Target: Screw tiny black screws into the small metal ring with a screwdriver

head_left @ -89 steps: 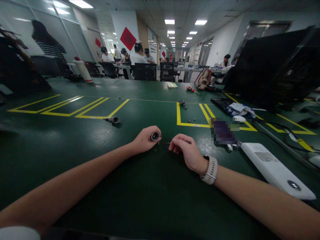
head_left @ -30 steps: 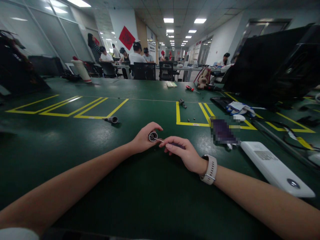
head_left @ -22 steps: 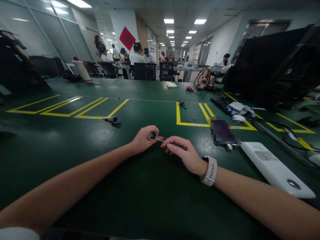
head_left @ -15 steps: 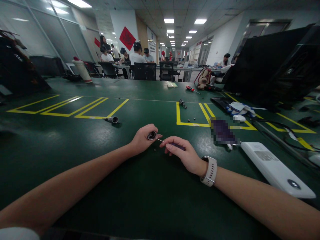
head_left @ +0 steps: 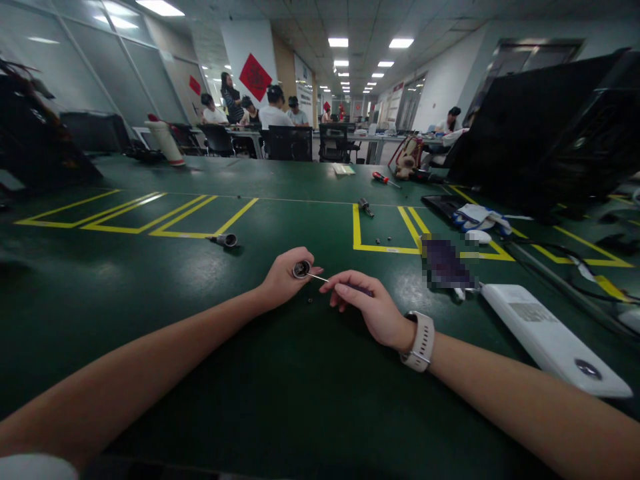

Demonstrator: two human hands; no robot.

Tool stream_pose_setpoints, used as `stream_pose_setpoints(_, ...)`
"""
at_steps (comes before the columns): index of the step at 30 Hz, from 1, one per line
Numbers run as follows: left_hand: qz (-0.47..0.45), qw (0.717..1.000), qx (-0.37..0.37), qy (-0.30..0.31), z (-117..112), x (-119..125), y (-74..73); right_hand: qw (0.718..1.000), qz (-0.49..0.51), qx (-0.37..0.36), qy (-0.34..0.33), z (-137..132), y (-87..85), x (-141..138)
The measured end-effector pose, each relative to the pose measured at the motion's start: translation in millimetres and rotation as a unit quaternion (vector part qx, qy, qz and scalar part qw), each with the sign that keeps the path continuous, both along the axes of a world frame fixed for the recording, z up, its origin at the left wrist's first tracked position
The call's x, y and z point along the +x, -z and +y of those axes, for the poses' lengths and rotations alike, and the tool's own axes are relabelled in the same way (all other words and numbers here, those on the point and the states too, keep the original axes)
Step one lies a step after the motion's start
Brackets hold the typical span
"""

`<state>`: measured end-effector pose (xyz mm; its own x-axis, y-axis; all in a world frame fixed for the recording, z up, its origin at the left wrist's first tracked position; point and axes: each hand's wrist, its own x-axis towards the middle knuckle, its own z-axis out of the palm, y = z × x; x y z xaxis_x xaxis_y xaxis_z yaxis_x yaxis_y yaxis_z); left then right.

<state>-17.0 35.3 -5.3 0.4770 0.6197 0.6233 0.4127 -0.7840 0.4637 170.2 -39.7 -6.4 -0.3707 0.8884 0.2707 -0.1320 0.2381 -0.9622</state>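
Note:
My left hand (head_left: 284, 280) is closed around a cylindrical metal connector (head_left: 301, 269), its round open end facing me. In my right hand (head_left: 363, 300) is a slim screwdriver (head_left: 360, 290) with a dark purplish handle, mostly covered by the fingers. Its thin shaft points left and reaches the side of the connector; the exact contact of the tip is too small to make out. On the green table just below my hands lies a tiny metal piece (head_left: 310, 300). A similar cylindrical connector (head_left: 225, 240) rests beyond my left hand.
Another metal part (head_left: 365, 207) and small pieces (head_left: 389, 238) lie by a yellow-taped box. A red screwdriver (head_left: 384, 179) is farther back. To the right are a pixelated dark object (head_left: 447, 263), a white power bank (head_left: 550, 339), a glove (head_left: 481, 219) and cables.
The screwdriver's shaft and the connector have shifted very slightly left, with more of the shaft showing bright. Both hands keep nearly the same place. A person in the background has moved right.

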Motion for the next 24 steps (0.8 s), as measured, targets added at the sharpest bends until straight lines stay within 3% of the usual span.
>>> stream_pose_setpoints(7,0.012,1.0,0.019,-0.008,-0.1,0.1,-1.2,1.0,-0.014,-0.016,-0.014,0.4,-1.9,1.0)
stream_pose_setpoints(19,0.02,0.996,-0.049,0.068,-0.6,-1.9,-3.8,1.0,0.003,-0.018,-0.022,0.3,-2.0,-0.7)
stream_pose_setpoints(24,0.031,0.999,-0.032,0.018,0.8,-0.4,-1.4,1.0,0.008,-0.024,-0.002,0.7,-1.9,0.5)
